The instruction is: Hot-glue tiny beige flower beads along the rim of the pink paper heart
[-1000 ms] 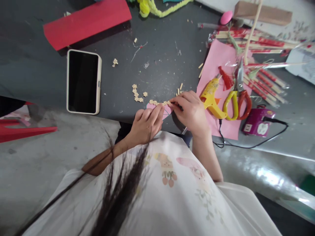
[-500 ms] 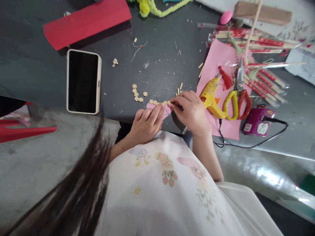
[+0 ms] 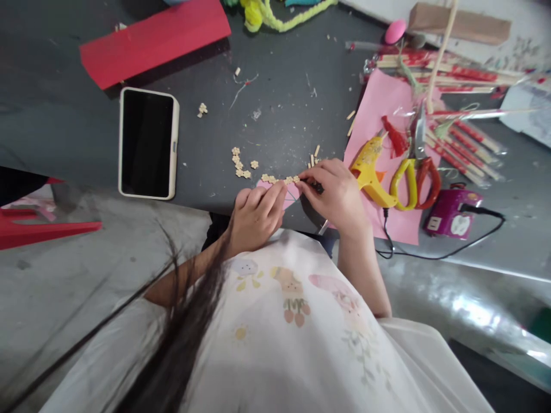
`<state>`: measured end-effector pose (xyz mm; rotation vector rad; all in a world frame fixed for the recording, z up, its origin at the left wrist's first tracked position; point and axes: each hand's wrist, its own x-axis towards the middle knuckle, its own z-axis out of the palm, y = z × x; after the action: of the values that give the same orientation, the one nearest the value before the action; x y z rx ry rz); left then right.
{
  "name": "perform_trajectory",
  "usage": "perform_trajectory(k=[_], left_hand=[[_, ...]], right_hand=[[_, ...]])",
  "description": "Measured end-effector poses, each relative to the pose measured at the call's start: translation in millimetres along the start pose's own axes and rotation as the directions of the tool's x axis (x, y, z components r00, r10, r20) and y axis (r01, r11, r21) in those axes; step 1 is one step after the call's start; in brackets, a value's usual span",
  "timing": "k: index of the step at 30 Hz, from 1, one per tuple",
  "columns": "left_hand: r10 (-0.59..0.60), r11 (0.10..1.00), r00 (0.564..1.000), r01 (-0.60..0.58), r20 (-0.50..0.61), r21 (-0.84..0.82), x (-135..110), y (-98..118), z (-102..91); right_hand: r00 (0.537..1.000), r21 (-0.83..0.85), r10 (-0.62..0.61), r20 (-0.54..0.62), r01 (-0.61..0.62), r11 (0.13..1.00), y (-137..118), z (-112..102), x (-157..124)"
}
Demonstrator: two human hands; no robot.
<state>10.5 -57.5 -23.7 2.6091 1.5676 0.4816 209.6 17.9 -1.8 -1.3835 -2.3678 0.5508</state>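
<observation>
My left hand lies flat on a small pink paper piece with lines drawn on it, its fingertips close to the upper edge. Along that edge runs a row of small flower-shaped wooden pieces. At the row's right end, the thumb and forefinger of my right hand are pinched on the last flower-shaped piece. A curved string of similar flowers lies to the left, with a single flower beside it. Short wooden stick bits lie just beyond my right hand.
A phone and a folded red card lie at the left. On pink paper at the right are a yellow glue gun and scissors. A purple box with a cable and wrapped sticks sit farther right.
Both hands stay nearly in place over the row of flowers. The long hair at the lower left has swung to the right, baring more of the left arm.
</observation>
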Motion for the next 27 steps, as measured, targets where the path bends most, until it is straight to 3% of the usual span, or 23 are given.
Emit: perform_trajectory(k=[6, 13, 27], left_hand=[[0.062, 0.997, 0.995, -0.057, -0.081, 0.059, 6.6, -3.2, -2.8], [0.03, 0.998, 0.999, -0.03, -0.014, -0.05, 14.2, -4.0, -4.7], [0.039, 0.998, 0.999, -0.037, -0.032, 0.06, 20.4, -0.1, -7.2]], right_hand=[[1.0, -0.013, -0.025, -0.016, 0.025, 1.0, 0.2, 0.2, -0.2], [0.999, 0.009, -0.041, -0.003, 0.041, 0.999, 1.0, 1.5, -0.5], [0.994, 0.002, -0.105, -0.026, 0.105, 0.994, 2.2, 5.2, 2.0]])
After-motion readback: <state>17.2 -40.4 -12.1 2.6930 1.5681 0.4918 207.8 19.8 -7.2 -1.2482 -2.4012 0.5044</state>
